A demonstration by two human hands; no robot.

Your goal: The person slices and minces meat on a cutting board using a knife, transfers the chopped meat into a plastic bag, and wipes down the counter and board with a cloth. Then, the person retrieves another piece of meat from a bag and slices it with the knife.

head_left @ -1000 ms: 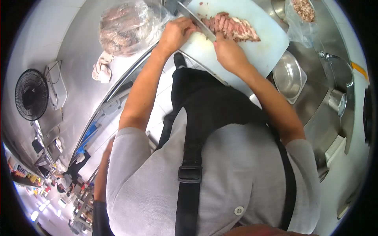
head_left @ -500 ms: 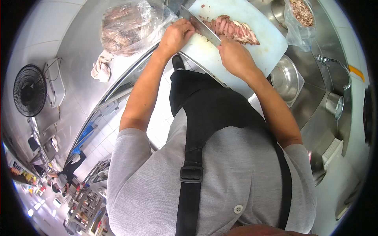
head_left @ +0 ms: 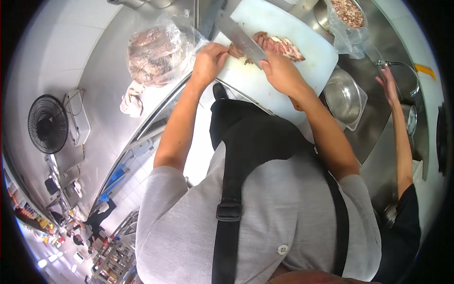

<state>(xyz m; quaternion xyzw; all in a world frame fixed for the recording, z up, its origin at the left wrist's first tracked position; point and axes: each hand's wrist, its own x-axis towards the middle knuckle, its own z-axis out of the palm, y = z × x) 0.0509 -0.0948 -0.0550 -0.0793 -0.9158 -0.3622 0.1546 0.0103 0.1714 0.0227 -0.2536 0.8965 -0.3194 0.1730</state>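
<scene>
My right hand (head_left: 283,75) is wrapped round the handle of a cleaver (head_left: 243,37), whose broad blade points up and to the left over the white cutting board (head_left: 314,45). On the left of the blade, a small piece of meat (head_left: 235,51) lies at the board's edge. The curled fingers of my left hand (head_left: 211,59) press against that piece. To the right of the blade, a row of sliced meat (head_left: 283,47) rests on the board. The blade hides part of the gap between the two portions.
Bagged meat (head_left: 156,54) and a cloth (head_left: 132,100) lie on the steel counter at left. On the right are a metal bowl (head_left: 341,90), a bag of chopped pieces (head_left: 349,19) and a tap (head_left: 402,66). Another person's hand (head_left: 388,85) reaches toward the tap.
The cleaver has shifted, and a small meat piece now shows left of its blade beside my left fingers. Another person's arm has come in at the right, near the tap.
</scene>
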